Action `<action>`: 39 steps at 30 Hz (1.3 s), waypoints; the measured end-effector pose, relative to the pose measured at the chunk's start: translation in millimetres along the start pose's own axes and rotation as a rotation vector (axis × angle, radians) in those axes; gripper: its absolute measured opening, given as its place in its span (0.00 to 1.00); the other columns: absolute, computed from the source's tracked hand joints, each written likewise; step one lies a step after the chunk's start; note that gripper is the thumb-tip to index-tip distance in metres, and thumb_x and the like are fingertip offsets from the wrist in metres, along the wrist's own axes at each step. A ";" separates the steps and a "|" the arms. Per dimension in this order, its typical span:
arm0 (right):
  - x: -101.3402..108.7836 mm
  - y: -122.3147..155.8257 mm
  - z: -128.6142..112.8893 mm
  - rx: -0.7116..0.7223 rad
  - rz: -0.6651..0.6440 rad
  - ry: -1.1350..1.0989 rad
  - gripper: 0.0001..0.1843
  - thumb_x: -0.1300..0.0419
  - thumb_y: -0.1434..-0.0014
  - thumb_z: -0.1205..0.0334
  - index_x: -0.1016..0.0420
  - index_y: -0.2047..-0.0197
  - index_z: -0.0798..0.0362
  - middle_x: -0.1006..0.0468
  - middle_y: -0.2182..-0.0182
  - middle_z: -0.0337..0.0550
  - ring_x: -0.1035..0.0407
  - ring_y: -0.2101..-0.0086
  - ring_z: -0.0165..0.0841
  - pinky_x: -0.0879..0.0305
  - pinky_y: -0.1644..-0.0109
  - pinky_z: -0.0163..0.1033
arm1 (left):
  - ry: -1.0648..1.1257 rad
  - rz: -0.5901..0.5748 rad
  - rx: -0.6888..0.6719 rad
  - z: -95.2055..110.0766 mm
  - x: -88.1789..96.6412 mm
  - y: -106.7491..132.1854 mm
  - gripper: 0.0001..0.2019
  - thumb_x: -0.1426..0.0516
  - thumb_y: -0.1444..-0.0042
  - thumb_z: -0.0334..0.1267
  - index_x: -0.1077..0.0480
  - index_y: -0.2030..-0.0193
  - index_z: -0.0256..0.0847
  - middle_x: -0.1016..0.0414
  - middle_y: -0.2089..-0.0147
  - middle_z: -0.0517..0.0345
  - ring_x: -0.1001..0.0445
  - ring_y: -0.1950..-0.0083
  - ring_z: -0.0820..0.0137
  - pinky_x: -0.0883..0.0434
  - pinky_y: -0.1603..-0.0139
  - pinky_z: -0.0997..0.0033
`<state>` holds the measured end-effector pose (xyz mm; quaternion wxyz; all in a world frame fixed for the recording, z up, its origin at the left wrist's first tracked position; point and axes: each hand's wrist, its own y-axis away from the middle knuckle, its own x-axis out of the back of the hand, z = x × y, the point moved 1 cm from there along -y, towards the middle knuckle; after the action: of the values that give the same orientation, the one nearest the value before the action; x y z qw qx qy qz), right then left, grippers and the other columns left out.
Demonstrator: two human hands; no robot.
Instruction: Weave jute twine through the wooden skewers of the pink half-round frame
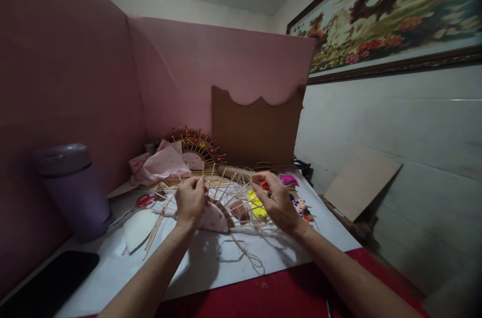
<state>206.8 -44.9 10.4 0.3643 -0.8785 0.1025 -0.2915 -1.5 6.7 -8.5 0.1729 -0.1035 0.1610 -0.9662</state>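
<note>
I see the left hand [190, 201] closed on thin sticks [220, 182] of the fan frame [215, 218] between both hands, while the right hand [277, 202] pinches pale twine [244, 253].

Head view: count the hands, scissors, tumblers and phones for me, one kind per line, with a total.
Hands: 2 (left hand, right hand)
Scissors: 1
Tumbler: 1
Phone: 1
Total: 5

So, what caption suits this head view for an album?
The left hand grips thin wooden sticks fanned over a dotted semicircle while right hand fingers pale twine; red scissors and purple container nearby.
</note>
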 end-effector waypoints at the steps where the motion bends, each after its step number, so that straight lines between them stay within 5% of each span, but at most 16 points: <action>1: -1.3 -5.0 -6.3 0.068 -0.018 0.056 0.11 0.45 0.43 0.60 0.33 0.56 0.53 0.28 0.59 0.47 0.35 0.56 0.38 0.39 0.52 0.43 | -0.002 -0.001 -0.006 0.6 -0.2 1.0 0.14 0.48 0.51 0.46 0.33 0.79 0.40 0.37 0.90 0.64 0.37 0.87 0.72 0.40 0.84 0.74; 9: -34.0 -17.2 -29.5 0.310 -0.076 0.481 0.29 0.40 0.49 0.56 0.38 0.46 0.57 0.34 0.48 0.54 0.45 0.47 0.46 0.49 0.44 0.50 | -0.034 -0.002 -0.049 3.5 -2.0 6.5 0.15 0.49 0.49 0.46 0.33 0.79 0.41 0.37 0.89 0.65 0.36 0.87 0.72 0.40 0.82 0.74; 17: -64.7 -7.5 -28.8 0.281 0.014 0.618 0.32 0.44 0.49 0.62 0.43 0.41 0.62 0.41 0.43 0.57 0.53 0.41 0.48 0.57 0.40 0.52 | -0.081 0.014 -0.063 3.8 -3.4 7.2 0.15 0.49 0.49 0.46 0.33 0.81 0.42 0.36 0.89 0.62 0.36 0.84 0.71 0.42 0.81 0.74; 29: -60.1 -9.9 -24.8 0.157 0.110 0.514 0.29 0.46 0.48 0.66 0.41 0.42 0.60 0.36 0.46 0.55 0.47 0.44 0.46 0.52 0.41 0.52 | -0.101 0.013 -0.067 8.6 -4.3 11.6 0.15 0.50 0.49 0.44 0.35 0.83 0.42 0.37 0.89 0.62 0.36 0.83 0.70 0.42 0.80 0.74; 39: -40.9 -15.5 -11.0 0.021 0.073 0.159 0.27 0.40 0.51 0.63 0.38 0.47 0.55 0.31 0.51 0.53 0.38 0.49 0.42 0.42 0.46 0.48 | -0.148 0.009 -0.074 9.8 -4.5 11.3 0.12 0.48 0.51 0.43 0.29 0.77 0.41 0.28 0.81 0.59 0.31 0.79 0.69 0.39 0.76 0.73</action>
<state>166.8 -24.1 9.6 0.3745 -0.8445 0.1600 -0.3477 8.5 -4.5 -4.0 0.1847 -0.1803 0.1837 -0.9485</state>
